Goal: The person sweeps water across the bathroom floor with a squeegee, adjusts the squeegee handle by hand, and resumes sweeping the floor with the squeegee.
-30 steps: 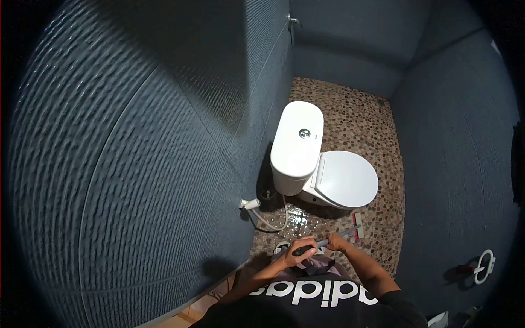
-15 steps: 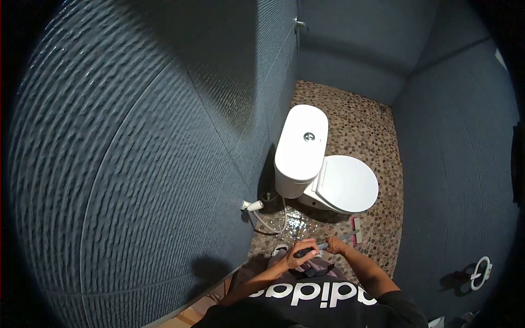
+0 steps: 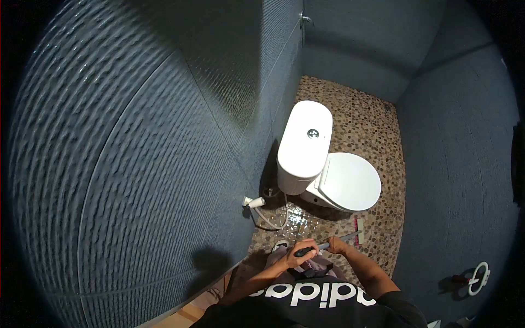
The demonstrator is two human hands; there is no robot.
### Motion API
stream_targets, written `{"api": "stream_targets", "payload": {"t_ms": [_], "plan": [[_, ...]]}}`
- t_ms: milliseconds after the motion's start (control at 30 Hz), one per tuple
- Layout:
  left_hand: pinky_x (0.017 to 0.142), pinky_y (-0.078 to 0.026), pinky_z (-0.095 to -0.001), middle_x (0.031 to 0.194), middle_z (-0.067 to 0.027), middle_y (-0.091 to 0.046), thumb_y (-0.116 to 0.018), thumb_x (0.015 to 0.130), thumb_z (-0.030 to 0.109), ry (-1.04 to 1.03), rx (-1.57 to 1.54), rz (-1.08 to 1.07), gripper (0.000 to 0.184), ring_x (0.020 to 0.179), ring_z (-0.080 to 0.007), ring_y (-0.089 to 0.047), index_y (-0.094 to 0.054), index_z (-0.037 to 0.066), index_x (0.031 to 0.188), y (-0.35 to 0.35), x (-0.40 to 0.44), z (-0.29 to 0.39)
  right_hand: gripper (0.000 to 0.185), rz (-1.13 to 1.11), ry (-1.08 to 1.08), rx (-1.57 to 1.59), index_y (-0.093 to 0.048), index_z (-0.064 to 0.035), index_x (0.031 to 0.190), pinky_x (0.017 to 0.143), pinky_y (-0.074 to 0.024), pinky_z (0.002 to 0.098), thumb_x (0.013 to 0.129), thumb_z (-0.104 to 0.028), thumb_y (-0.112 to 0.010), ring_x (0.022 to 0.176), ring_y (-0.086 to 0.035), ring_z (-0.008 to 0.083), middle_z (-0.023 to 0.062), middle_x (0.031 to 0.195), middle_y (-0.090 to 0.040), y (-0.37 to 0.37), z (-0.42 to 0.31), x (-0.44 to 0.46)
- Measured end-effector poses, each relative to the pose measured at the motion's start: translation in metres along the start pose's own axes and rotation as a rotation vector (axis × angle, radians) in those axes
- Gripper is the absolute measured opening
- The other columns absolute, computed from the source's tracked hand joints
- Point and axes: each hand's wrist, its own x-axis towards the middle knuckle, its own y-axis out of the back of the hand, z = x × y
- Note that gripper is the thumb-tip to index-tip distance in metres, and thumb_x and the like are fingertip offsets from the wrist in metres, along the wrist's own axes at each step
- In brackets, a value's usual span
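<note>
A long-handled brush (image 3: pixel 360 231) has a pale head with pink bristles, which rests on the pebbled floor in front of the toilet. Its grey handle runs down and left to my two hands. My left hand (image 3: pixel 299 255) is closed round the black end of the handle, close to my body. Further along the grey shaft, nearer the brush head, my right hand (image 3: pixel 336 245) is wrapped round it. The white toilet (image 3: pixel 350 182) stands beyond, its lid down and its tank (image 3: pixel 305 139) on the left.
A white bidet sprayer (image 3: pixel 255 202) hangs on the left textured wall, with its hose curving over the wet floor (image 3: pixel 298 221). On the right wall is a white ring-shaped holder (image 3: pixel 479 279). A metal tap (image 3: pixel 307 21) juts out near the far corner.
The view has shifted slightly, so the toilet appears a little further right. Both hands keep their hold on the handle, and the brush head stays on the floor near the toilet's front.
</note>
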Motion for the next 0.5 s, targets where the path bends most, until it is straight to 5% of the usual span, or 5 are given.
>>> {"api": "stream_targets", "payload": {"t_ms": [333,400,500], "plan": [[0.059,-0.035,-0.0295,0.066,-0.0072,-0.05,-0.048,0.072,0.011,0.014,-0.012,-0.007,0.01,0.063,-0.0185,-0.047,-0.05,0.002,0.07,-0.001,0.0,0.001,0.03,0.017,-0.032,0.071,-0.057,0.0026,0.065,0.057,-0.0438,0.0404,0.061,-0.027,-0.057,0.064,-0.054,0.036,0.023,0.064,-0.054,0.007,-0.007,-0.006],[0.091,-0.024,-0.0356,0.061,-0.0027,-0.05,-0.046,0.075,0.018,0.054,-0.046,0.004,0.016,0.054,-0.0149,-0.052,-0.05,0.004,0.07,-0.001,-0.001,0.003,0.03,0.101,0.025,0.057,-0.057,0.0026,0.065,0.057,-0.0438,0.0404,0.06,-0.027,-0.058,0.064,-0.054,0.036,0.0227,0.064,-0.054,0.003,-0.005,-0.006],[0.091,-0.024,-0.0366,0.06,-0.0029,-0.05,-0.046,0.075,0.018,0.052,-0.03,0.004,0.016,0.055,-0.0152,-0.052,-0.05,0.004,0.069,-0.001,-0.001,0.003,0.03,0.073,-0.004,0.062,-0.057,0.0023,0.064,0.058,-0.0438,0.0409,0.061,-0.027,-0.057,0.064,-0.054,0.0361,0.0226,0.064,-0.054,0.008,-0.011,-0.007]]}}
